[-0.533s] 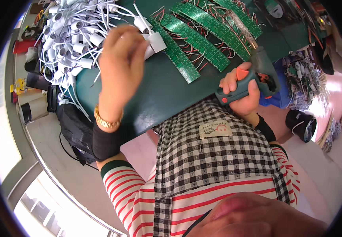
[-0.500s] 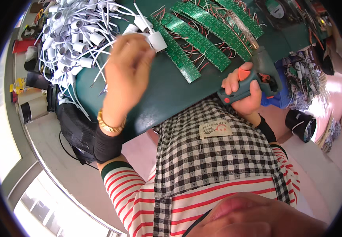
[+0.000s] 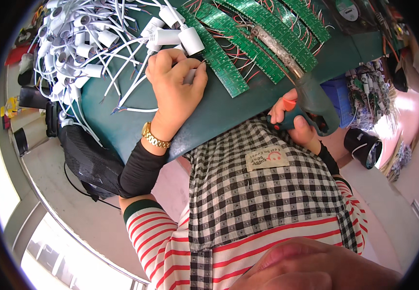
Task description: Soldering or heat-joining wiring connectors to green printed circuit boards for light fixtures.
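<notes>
My left hand [image 3: 178,82] is closed at the near side of a cluster of white lamp holders [image 3: 191,40]. Between its curled fingers shows a pale piece of a lamp holder [image 3: 190,76], mostly hidden. A white cable with bare wire ends runs out from under this hand. My right hand [image 3: 296,121] grips the green handle of a soldering gun [image 3: 318,99], with fingers at its orange trigger. The gun's metal barrel points far left, over the green circuit board strips [image 3: 224,72], which have red and white wires.
A large heap of white lamp holders with cables [image 3: 74,53] covers the table's far left. Right of the table [image 3: 137,130] stands a blue bin [image 3: 337,99] beside bundled wired parts [image 3: 369,92]. A black mesh bag [image 3: 91,154] sits at the left edge, and a black bucket [image 3: 364,147] is at right.
My left hand has moved right and nearer, and its fingers have curled round a lamp holder. The soldering gun has tilted, its barrel now lower and farther left.
</notes>
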Motion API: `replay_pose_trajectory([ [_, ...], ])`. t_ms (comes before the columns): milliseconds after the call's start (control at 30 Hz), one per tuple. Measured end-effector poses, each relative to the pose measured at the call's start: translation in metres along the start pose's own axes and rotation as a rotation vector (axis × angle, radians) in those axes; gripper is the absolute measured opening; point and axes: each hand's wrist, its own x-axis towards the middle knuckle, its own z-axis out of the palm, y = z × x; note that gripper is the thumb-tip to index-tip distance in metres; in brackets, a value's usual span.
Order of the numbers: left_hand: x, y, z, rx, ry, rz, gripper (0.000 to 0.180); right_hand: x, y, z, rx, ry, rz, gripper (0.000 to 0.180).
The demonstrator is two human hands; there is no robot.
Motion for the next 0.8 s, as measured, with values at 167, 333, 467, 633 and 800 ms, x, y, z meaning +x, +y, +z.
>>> replay_pose_trajectory([
  [167, 0.003, 0.000, 0.001, -0.016, -0.006, -0.006, 0.010, -0.003, -0.006, -0.004, -0.092, -0.125, 0.055, 0.052],
  [333, 0.005, 0.001, 0.002, 0.024, -0.012, 0.020, 0.011, -0.004, -0.024, -0.007, -0.218, -0.239, 0.080, 0.047],
  [467, 0.004, 0.000, 0.003, 0.013, -0.012, 0.014, 0.012, -0.004, -0.028, -0.011, -0.309, -0.308, 0.112, 0.043],
  [633, 0.004, -0.001, 0.004, 0.007, -0.028, 0.008, 0.012, -0.007, -0.020, -0.015, -0.423, -0.323, 0.141, 0.039],
  [800, 0.003, -0.001, 0.005, 0.011, -0.022, 0.011, 0.012, -0.009, -0.011, -0.014, -0.514, -0.316, 0.085, 0.038],
])
